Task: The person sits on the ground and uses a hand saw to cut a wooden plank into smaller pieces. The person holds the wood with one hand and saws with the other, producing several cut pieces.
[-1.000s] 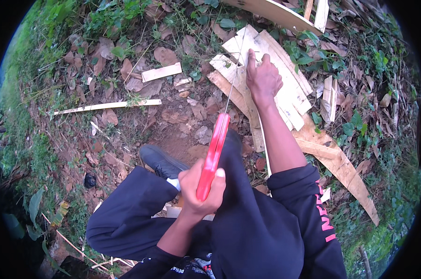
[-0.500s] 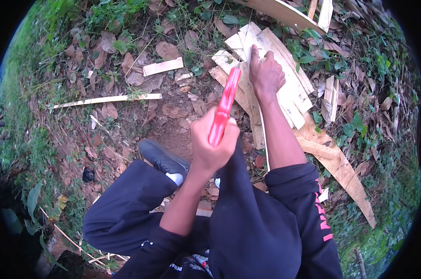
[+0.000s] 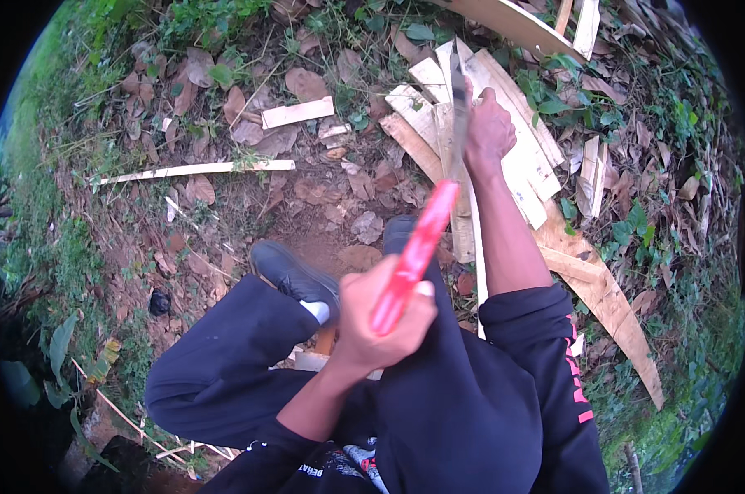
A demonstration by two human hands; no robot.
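Note:
My left hand (image 3: 380, 317) is closed around the red handle (image 3: 418, 259) of a hand saw. Its long metal blade (image 3: 460, 132) points away from me, over pale wooden boards. Beside the blade, my right hand (image 3: 489, 132) bears down on a pale wooden board (image 3: 516, 177), fingers bent over it and partly hidden by the blade. Several more boards (image 3: 418, 115) lie stacked and fanned out around and under that hand. A thin pale strip (image 3: 479, 263) runs back from the stack toward my knee.
A curved wooden offcut (image 3: 619, 321) lies to the right, and a wide board (image 3: 512, 29) at the far edge. Smaller pieces (image 3: 298, 112) and a long strip (image 3: 199, 170) are on the leafy ground at left. My shoe (image 3: 294, 276) is near the middle.
My left hand has drawn the saw back toward me and slightly right; its blade now shows flat side up beside my right hand. My right hand stays at the boards.

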